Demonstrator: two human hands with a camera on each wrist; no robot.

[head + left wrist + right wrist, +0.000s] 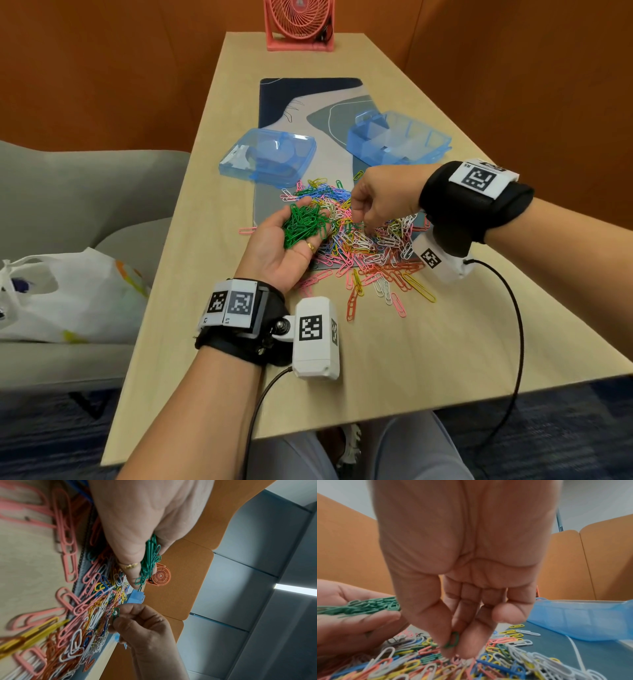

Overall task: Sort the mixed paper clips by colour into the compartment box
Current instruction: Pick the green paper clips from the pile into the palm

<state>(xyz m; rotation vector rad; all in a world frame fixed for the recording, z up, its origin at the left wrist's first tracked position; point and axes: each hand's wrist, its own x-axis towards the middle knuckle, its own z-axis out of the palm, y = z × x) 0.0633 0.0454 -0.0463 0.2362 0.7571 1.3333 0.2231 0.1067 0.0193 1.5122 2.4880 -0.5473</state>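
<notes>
My left hand (pixel 308 219) lies palm up over the left side of the mixed clip pile (pixel 370 246) and carries a heap of green paper clips (pixel 301 228) in its cupped palm. Those green clips (pixel 150 559) rest against the fingers in the left wrist view. My right hand (pixel 357 219) hovers just over the pile, thumb and forefinger pinching a single green clip (pixel 453 639), which also shows as a green clip (pixel 116 613) from the left wrist. The blue compartment box (pixel 399 140) stands open beyond my right hand, its sections looking empty.
The box's blue lid (pixel 269 156) lies at the back left of the pile on a patterned desk mat (pixel 308 99). A pink fan (pixel 299 24) stands at the table's far end. A grey sofa (pixel 85 192) with a white bag (pixel 68 294) is on the left.
</notes>
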